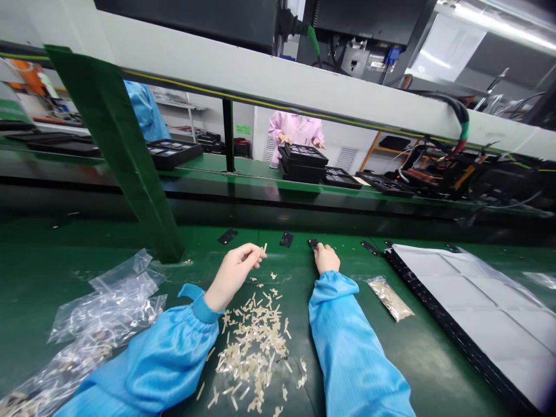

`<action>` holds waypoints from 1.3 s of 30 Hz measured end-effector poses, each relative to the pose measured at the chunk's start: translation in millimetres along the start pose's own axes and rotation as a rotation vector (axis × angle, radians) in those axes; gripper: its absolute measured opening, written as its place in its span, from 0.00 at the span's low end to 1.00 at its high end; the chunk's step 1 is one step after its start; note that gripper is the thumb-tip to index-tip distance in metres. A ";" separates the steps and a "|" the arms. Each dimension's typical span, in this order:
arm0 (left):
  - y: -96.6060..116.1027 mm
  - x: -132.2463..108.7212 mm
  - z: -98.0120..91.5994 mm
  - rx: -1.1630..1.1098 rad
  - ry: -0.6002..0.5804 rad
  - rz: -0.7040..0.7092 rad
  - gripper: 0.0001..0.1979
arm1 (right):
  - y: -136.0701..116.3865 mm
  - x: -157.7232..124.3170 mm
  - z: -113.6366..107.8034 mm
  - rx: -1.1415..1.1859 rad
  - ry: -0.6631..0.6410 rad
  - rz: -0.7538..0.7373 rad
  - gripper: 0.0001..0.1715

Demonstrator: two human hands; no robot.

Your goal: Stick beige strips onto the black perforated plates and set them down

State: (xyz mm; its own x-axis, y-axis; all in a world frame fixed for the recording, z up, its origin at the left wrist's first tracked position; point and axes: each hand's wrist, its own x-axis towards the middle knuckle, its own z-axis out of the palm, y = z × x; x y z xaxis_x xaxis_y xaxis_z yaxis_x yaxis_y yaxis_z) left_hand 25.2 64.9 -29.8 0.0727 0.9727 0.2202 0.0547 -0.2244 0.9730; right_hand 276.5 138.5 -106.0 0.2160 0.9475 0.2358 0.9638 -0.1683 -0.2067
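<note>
My left hand (237, 271) is closed in a pinch on a small beige strip (264, 248), above the far end of a loose pile of similar beige pieces (256, 341) on the green table (412, 353). My right hand (326, 258) reaches forward, its fingers on a small black part (312, 244) near the back of the table. Another black part (286, 239) lies between the hands, and one more (227, 236) is further left. A third (369, 248) rests to the right of my right hand.
Clear plastic bags (113, 307) lie at left. A small bag of beige pieces (391, 297) and a black tray with white sheeting (482, 301) are at right. A green post (117, 150) rises at left. A person in pink (295, 127) stands beyond stacked black trays (303, 164).
</note>
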 end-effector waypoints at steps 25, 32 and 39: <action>11.0 -12.8 3.4 0.681 -0.020 0.320 0.10 | -105.8 -85.2 -77.6 0.148 0.494 -0.812 0.11; 8.7 -13.6 3.7 0.785 -0.053 0.304 0.10 | -104.7 -85.5 -76.3 0.156 0.432 -0.803 0.12; 9.7 -11.9 0.7 0.724 -0.100 0.240 0.10 | -103.9 -84.0 -76.2 0.199 0.345 -0.818 0.12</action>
State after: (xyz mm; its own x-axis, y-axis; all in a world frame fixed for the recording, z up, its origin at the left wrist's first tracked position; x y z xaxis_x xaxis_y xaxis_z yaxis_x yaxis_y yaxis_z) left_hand 25.6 51.2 -23.0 0.2524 0.8903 0.3790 0.6619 -0.4446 0.6035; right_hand 170.1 55.7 -32.0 -0.4581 0.6107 0.6459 0.7989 0.6015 -0.0021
